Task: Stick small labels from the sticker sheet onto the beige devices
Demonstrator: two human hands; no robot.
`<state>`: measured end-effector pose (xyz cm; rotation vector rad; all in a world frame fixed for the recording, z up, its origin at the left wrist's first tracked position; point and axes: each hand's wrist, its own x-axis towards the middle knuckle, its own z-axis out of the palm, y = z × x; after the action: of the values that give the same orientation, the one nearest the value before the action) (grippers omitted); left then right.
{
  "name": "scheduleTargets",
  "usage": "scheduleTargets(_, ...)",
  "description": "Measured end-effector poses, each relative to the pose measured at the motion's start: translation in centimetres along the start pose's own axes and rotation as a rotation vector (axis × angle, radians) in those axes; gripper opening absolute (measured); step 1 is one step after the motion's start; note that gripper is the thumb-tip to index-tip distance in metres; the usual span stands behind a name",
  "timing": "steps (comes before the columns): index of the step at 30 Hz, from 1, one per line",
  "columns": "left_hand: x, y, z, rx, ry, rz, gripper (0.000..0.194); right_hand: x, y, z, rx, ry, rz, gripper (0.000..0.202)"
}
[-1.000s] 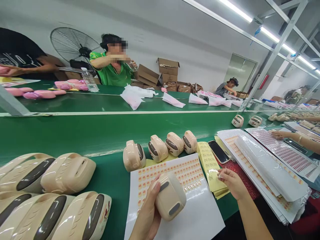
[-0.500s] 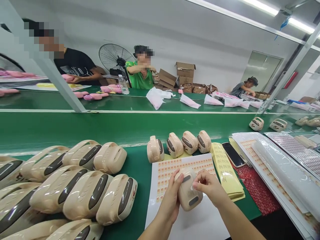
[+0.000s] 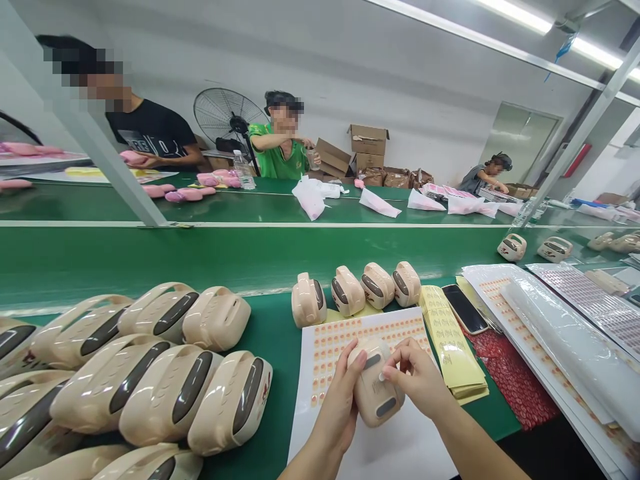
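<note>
Left hand [image 3: 336,403] wrapped round beige unit [image 3: 373,400], held over white sticker sheet [image 3: 373,453]. Right hand [image 3: 419,377]: fingertips bunched at unit's face; cannot tell whether gripping anything. Green table [image 3: 275,323] below; yellow labels [image 3: 450,347], phone [image 3: 465,309] right, unit rows [image 3: 227,403] left. Beyond: far bench [image 3: 240,210], co-workers [image 3: 284,160], fan [image 3: 220,110], cartons [image 3: 369,141], pale wall [image 3: 400,80].

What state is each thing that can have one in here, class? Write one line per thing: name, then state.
Left hand: gripping the beige device
Beige device: held up, two dark strips showing
Right hand: fingertips gathered at the device
Sticker sheet below: flat, partly bare
Phone: face up, screen dark
Water bottle: upright
Ceiling light: lit
Fan: cannot tell if spinning
</note>
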<state>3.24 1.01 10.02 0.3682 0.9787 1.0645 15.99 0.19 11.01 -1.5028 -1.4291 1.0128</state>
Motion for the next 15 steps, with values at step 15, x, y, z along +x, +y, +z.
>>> scheduleTargets(15,0.9,-0.7,-1.2,-0.287,-0.213,-0.118,0.047,-0.3,3.9,-0.9,-0.008,0.200,-0.038,0.040)
